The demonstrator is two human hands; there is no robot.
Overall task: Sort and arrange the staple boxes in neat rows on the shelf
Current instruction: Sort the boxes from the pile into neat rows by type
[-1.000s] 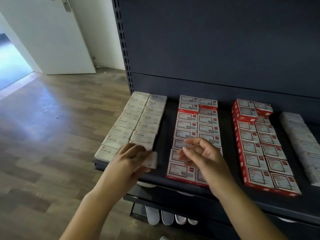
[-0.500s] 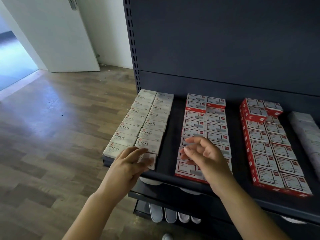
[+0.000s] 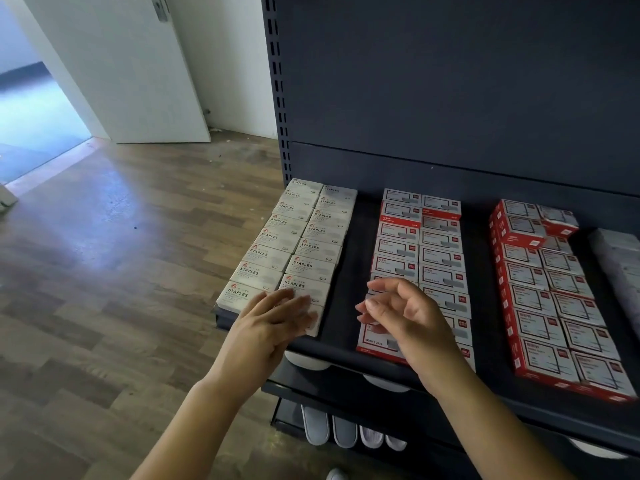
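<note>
On the dark shelf (image 3: 346, 327) lie two rows of white "STAPLES" boxes (image 3: 294, 244) at the left. Two rows of red-and-white staple boxes (image 3: 422, 244) fill the middle, and a taller red stack (image 3: 540, 289) stands to the right. My left hand (image 3: 273, 323) lies with straight fingers on the front white box (image 3: 317, 322) of the right-hand white row, at the shelf's front edge. My right hand (image 3: 405, 317) hovers over the front of the middle red rows, fingers loosely curled and holding nothing.
Pale boxes (image 3: 620, 265) sit at the shelf's far right edge. A lower shelf holds white slippers (image 3: 346, 431). The dark back panel (image 3: 450, 81) rises behind. Wooden floor (image 3: 121, 271) and a white door (image 3: 138, 64) lie to the left.
My left hand has straightened its fingers and pushed the front white box in toward its row. My right hand stayed over the red boxes. The camera has moved closer.
</note>
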